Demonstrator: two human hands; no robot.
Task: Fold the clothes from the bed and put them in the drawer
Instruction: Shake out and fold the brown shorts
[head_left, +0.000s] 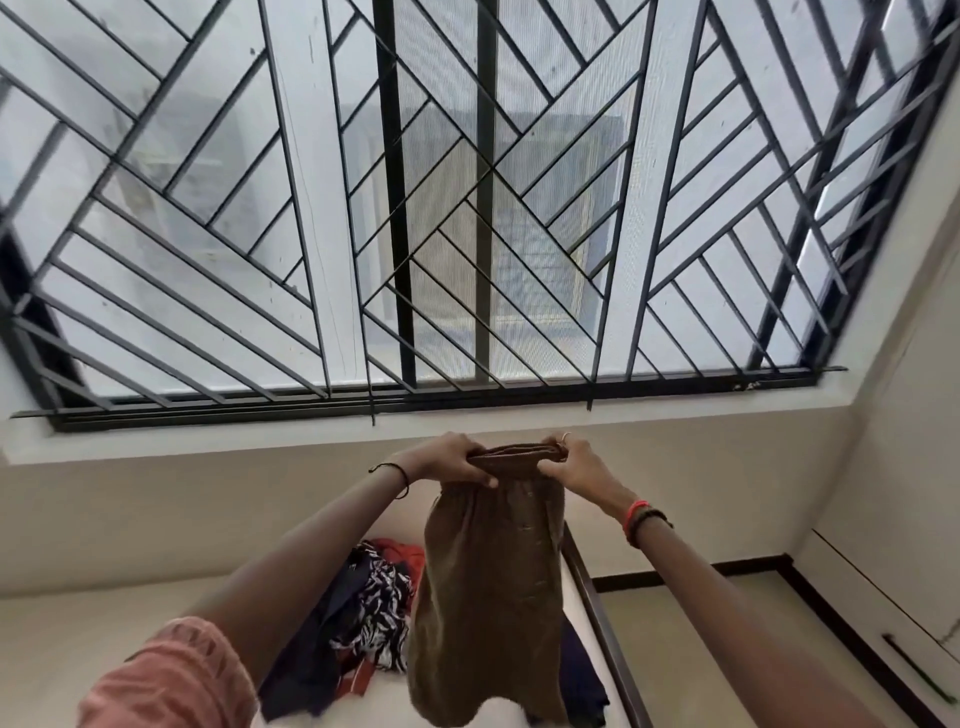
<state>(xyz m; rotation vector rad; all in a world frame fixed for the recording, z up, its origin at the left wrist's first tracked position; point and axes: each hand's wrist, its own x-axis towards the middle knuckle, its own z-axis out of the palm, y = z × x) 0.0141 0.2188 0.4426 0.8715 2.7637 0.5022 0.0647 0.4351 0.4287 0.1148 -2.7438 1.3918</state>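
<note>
Both sets of fingers are curled tight over the bunched waistband of one brown garment (488, 597). The left hand (447, 462) pinches it from the left and the right hand (576, 467) from the right. The two hands are near each other, with the gathered band stretched between them. The thumbs lie on the near side of the cloth and the other fingers wrap over its top edge. One thin ring (565, 436) shows on a right-hand finger.

The left wrist carries one black thread (397, 474). The right wrist carries two bands (640, 521), one orange and one dark. One pink sleeve (171, 675) covers the left upper arm.

The garment hangs straight down from the hands, held up in the air over the bed (78, 649). Behind it on the bed lies one pile of clothes (374, 603). At least three pieces can be counted in it: one dark blue, one black-and-white print and one red. One more dark blue piece (587, 686) shows to the right of the hanging cloth.

The bed's dark frame rail (597, 623) runs along its right edge. Farther right stands a white cabinet front with one dark handle (919, 675). One wide window grille (467, 208) fills the wall ahead.
</note>
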